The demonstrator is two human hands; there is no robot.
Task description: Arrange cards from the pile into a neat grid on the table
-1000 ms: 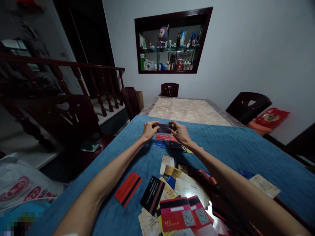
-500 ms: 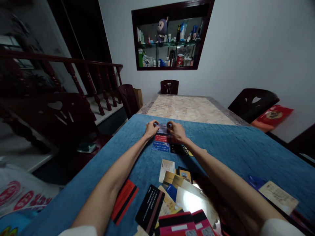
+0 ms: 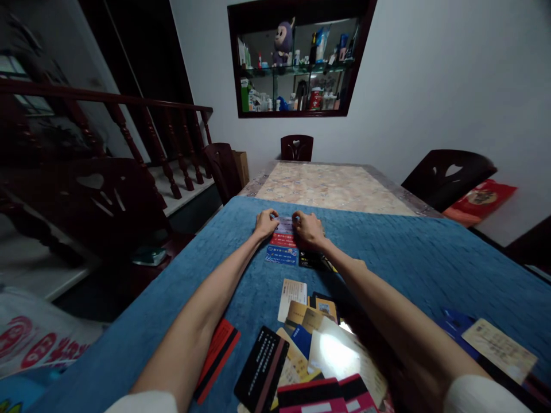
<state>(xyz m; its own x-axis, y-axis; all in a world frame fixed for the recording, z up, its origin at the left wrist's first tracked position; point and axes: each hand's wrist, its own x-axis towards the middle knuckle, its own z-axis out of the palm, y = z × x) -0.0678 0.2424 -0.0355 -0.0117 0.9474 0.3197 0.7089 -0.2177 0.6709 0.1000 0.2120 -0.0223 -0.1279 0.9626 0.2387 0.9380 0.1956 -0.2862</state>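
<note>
Both my arms reach out over the blue cloth (image 3: 413,252). My left hand (image 3: 266,222) and my right hand (image 3: 308,230) pinch the two short ends of a pale card (image 3: 284,224) that lies flat on the cloth. It sits at the far end of a column of cards: a red card (image 3: 283,240) just below it, then a blue card (image 3: 280,255). A black card (image 3: 309,261) lies beside the blue one, partly under my right wrist.
A loose pile of cards (image 3: 301,338) lies near me, with a black card (image 3: 262,367) and a red card (image 3: 219,350) at its left. Another card (image 3: 499,350) lies at right. Dark chairs (image 3: 447,175) ring the table (image 3: 327,186); a stair railing (image 3: 129,126) stands at left.
Both hands have lowered the card from just above the cloth down onto it, at the top of the column. The camera has tipped forward a little.
</note>
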